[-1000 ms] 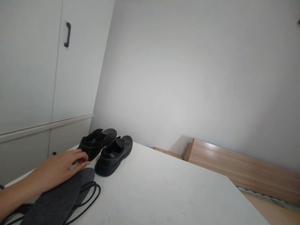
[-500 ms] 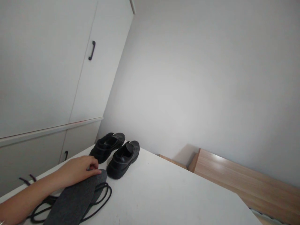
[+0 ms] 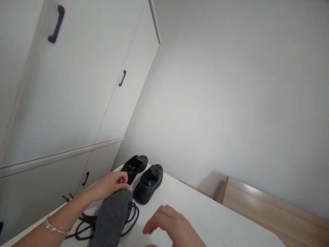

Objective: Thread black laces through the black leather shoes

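Observation:
A dark grey felt-like insole (image 3: pixel 113 218) stretches up from the bottom edge of the view. My left hand (image 3: pixel 114 183) is closed with thumb and fingers at its far end. To the right of the insole, my right hand (image 3: pixel 171 223) hovers over the white table with bent fingers apart and nothing visible in them; its lower part is cut off. Black shoelaces (image 3: pixel 132 219) lie looped on both sides of the insole. Just beyond my left hand stand two black shoes, one on the left (image 3: pixel 135 166) and one on the right (image 3: pixel 148 184).
The white table (image 3: pixel 213 223) runs to a corner by the grey wall (image 3: pixel 218 103). White cabinets (image 3: pixel 77 103) with black handles rise along the left side. A light wooden piece of furniture (image 3: pixel 269 206) stands beyond the table's right edge.
My right hand has come into view from below. The view has shifted, so the shoes and cabinets appear farther right. The insole in my left hand has turned more upright in the view.

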The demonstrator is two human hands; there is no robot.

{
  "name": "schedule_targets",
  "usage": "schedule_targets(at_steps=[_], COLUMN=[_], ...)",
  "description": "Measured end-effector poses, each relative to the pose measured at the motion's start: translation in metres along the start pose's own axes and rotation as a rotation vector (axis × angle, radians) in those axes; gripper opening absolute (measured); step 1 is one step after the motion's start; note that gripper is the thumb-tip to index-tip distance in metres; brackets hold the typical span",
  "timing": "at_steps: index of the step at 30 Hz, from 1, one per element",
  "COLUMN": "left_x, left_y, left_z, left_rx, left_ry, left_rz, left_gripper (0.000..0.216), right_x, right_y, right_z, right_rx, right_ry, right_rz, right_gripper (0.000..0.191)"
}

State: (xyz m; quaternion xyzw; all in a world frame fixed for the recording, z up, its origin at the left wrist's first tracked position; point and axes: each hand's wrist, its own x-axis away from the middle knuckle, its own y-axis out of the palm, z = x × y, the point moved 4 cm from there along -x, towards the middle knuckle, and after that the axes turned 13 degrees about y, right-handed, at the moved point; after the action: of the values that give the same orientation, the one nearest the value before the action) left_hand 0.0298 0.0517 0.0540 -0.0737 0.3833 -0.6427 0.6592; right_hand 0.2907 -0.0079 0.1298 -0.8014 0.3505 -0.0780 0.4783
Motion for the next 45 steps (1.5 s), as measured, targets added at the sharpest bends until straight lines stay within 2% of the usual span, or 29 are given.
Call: schedule_targets(at_steps=[1, 4, 6, 8, 11, 14, 18, 22, 24, 27, 29, 32, 35, 38, 41, 43, 45], left_x=[-0.001, -0.004, -0.006, -0.01, -0.02, -0.034, -0.05, -0.057, -0.06, -0.066, -0.069, -0.069, -0.061, -0.044, -0.023, -0.012, -0.009], left_y=[0.0, 0.004, 0.008, 0.013, 0.025, 0.039, 0.053, 0.059, 0.064, 0.076, 0.088, 0.112, 0.142, 0.175, 0.203, 0.214, 0.215], left_z=[0.006, 0.035, 0.059, 0.081, 0.099, 0.099, 0.087, 0.074, 0.068, 0.07, 0.08, 0.108, 0.142, 0.168, 0.184, 0.19, 0.196], left_rx=[0.022, 0.08, 0.131, 0.168, 0.152, 0.104, -0.055, -0.309, -0.396, -0.481, -0.561, -0.657, -0.658, -0.599, -0.472, -0.33, -0.17], left_ry=[0.013, 0.066, 0.102, 0.126, 0.148, 0.171, 0.225, 0.276, 0.272, 0.254, 0.24, 0.22, 0.232, 0.269, 0.328, 0.353, 0.392], left_rz=[0.011, 0.055, 0.118, 0.184, 0.213, 0.157, 0.033, -0.04, -0.089, -0.161, -0.207, -0.267, -0.319, -0.418, -0.525, -0.618, -0.687], left_gripper=[0.028, 0.034, 0.037, 0.038, 0.04, 0.044, 0.043, 0.027, 0.023, 0.019, 0.023, 0.032, 0.038, 0.04, 0.034, 0.032, 0.036], right_x=[-0.006, -0.012, -0.009, -0.003, 0.01, 0.026, 0.05, 0.079, 0.091, 0.1, 0.102, 0.103, 0.103, 0.103, 0.101, 0.099, 0.097], right_y=[0.015, 0.058, 0.073, 0.074, 0.054, 0.024, -0.014, -0.042, -0.048, -0.053, -0.055, -0.057, -0.058, -0.056, -0.051, -0.047, -0.044], right_z=[0.011, 0.031, 0.034, 0.031, 0.03, 0.043, 0.085, 0.137, 0.157, 0.175, 0.179, 0.18, 0.179, 0.179, 0.18, 0.18, 0.179], right_rx=[0.084, 0.314, 0.406, 0.433, 0.328, 0.105, -0.08, -0.15, -0.161, -0.17, -0.178, -0.188, -0.193, -0.193, -0.188, -0.185, -0.185], right_ry=[0.099, 0.329, 0.427, 0.476, 0.469, 0.379, 0.291, 0.313, 0.348, 0.39, 0.407, 0.418, 0.428, 0.457, 0.485, 0.492, 0.492], right_rz=[0.061, 0.132, 0.176, 0.216, 0.28, 0.379, 0.634, 0.981, 1.074, 1.114, 1.123, 1.129, 1.135, 1.133, 1.117, 1.097, 1.071], right_gripper=[0.053, 0.045, 0.044, 0.047, 0.048, 0.028, 0.017, 0.01, 0.009, 0.009, 0.008, 0.008, 0.01, 0.01, 0.011, 0.013, 0.016])
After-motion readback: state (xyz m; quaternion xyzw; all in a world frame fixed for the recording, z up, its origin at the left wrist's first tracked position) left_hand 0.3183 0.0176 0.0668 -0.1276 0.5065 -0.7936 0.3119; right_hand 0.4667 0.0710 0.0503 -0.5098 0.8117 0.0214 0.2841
